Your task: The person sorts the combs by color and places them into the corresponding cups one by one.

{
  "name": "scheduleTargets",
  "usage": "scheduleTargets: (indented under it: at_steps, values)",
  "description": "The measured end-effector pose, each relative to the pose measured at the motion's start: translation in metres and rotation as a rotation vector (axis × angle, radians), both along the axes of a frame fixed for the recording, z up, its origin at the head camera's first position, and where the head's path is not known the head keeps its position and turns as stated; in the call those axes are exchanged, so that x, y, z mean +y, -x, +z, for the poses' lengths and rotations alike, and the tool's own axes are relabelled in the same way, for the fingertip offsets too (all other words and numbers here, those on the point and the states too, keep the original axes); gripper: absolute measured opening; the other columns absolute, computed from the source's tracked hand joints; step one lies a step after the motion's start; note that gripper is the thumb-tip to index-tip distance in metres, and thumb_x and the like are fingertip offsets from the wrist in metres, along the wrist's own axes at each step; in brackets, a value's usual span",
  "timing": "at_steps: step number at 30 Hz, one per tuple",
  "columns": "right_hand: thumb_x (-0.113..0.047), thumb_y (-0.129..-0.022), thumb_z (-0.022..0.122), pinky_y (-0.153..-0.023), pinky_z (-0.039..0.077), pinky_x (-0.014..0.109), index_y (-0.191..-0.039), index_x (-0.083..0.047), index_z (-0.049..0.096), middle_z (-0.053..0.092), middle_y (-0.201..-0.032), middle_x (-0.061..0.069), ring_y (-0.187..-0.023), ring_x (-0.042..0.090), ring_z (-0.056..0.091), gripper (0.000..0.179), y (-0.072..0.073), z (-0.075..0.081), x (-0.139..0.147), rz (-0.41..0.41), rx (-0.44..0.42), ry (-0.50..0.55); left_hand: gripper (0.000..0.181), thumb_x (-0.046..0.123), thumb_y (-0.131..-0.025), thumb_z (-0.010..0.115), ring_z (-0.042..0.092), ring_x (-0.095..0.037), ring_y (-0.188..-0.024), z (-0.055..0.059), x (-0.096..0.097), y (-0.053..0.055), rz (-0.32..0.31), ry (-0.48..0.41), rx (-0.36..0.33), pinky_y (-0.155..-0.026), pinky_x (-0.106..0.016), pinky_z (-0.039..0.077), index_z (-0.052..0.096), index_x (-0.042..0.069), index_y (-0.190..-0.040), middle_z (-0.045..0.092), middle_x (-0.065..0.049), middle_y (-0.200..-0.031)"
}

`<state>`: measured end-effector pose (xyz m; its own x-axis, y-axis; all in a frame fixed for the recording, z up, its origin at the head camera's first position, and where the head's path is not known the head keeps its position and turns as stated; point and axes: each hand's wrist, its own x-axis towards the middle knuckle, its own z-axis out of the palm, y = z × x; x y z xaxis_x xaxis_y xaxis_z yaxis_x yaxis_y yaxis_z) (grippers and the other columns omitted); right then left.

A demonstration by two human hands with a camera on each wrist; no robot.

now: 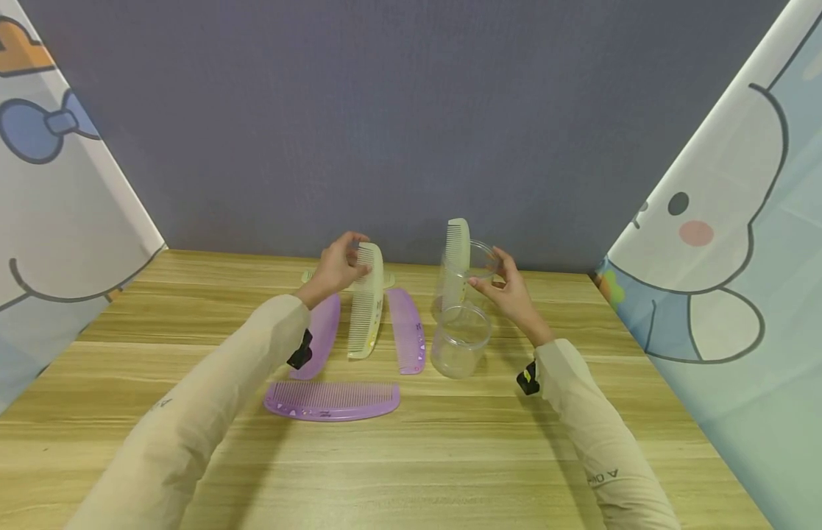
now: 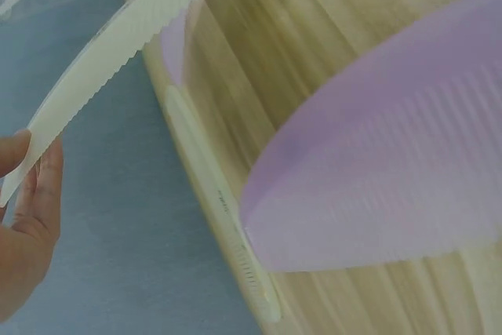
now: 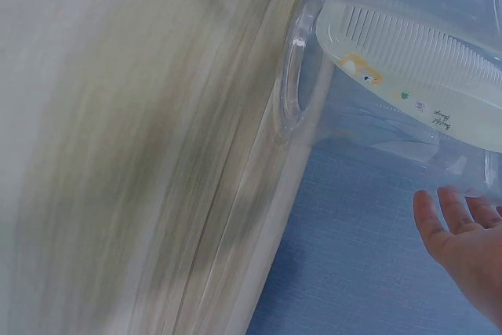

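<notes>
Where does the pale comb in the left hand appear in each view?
Head: the pale comb is just left of centre, its top end in the left hand.
Left wrist: it slants across the upper left, reaching the top edge.
Right wrist: not in it; another pale comb shows inside a clear container.
Shared landmark: far edge of the wooden table, against the wall.

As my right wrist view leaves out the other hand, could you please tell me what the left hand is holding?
Observer: The left hand pinches one end of a pale comb.
Operator: Thank you; would you kindly say whether any other pale comb lies flat on the table?
Observer: Yes, the left wrist view shows a flat-lying comb along the table's far edge.
</notes>
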<state>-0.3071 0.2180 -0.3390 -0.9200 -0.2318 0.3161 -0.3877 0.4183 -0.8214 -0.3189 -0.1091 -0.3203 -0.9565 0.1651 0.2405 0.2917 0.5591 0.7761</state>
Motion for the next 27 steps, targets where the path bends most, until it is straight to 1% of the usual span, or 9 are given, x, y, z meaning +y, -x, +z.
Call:
scheduleTargets:
  at_steps: [6,11,15,19,27]
  values:
    - [-0.019,-0.087,0.062,-0.102,0.032,0.054,-0.145,-0.005,0.01,0.022,-0.149,0.02,-0.132,0.038,0.03,0.08,-0.001,0.0,0.0,-0.002,0.0,-0.003,0.051,0.006,-0.082,0.066,0.063,-0.034,-0.093,0.009,0.005,0.0,0.015,-0.018,0.052,-0.073,-0.041,0.055,0.044,0.013,-0.128,0.055,-0.021,-0.118]
    - [-0.019,-0.087,0.062,-0.102,0.032,0.055,-0.145,-0.005,0.009,0.022,-0.149,0.02,-0.132,0.038,0.03,0.08,-0.001,0.0,0.001,0.002,0.001,0.0,0.049,0.004,-0.081,0.066,0.063,-0.034,-0.089,0.019,0.011,0.0,0.023,-0.039,0.146,-0.075,-0.041,0.055,0.044,0.011,-0.125,0.057,-0.02,-0.114]
    - [-0.019,-0.087,0.062,-0.102,0.031,0.056,-0.145,-0.005,0.01,0.022,-0.148,0.02,-0.131,0.039,0.03,0.08,-0.001,0.0,0.0,-0.002,0.005,-0.001,0.049,0.003,-0.081,0.066,0.063,-0.032,-0.086,0.03,0.016,0.0,0.025,-0.086,0.216,-0.077,-0.04,0.054,0.045,0.01,-0.124,0.059,-0.018,-0.107]
    - [-0.019,-0.087,0.062,-0.102,0.031,0.056,-0.145,-0.004,0.009,0.022,-0.148,0.02,-0.131,0.039,0.03,0.08,0.0,0.0,0.0,-0.003,0.01,-0.008,0.048,0.002,-0.082,0.065,0.064,-0.029,-0.083,0.039,0.021,0.001,0.015,-0.135,0.269,-0.073,-0.038,0.055,0.044,0.012,-0.124,0.06,-0.019,-0.104]
    - [-0.02,-0.087,0.062,-0.102,0.031,0.056,-0.145,-0.005,0.01,0.023,-0.149,0.019,-0.132,0.038,0.03,0.079,0.0,0.0,0.0,-0.005,-0.001,-0.001,0.047,0.0,-0.082,0.064,0.065,-0.028,-0.08,0.056,0.029,0.003,0.014,-0.172,0.381,-0.069,-0.036,0.055,0.044,0.009,-0.123,0.06,-0.016,-0.101]
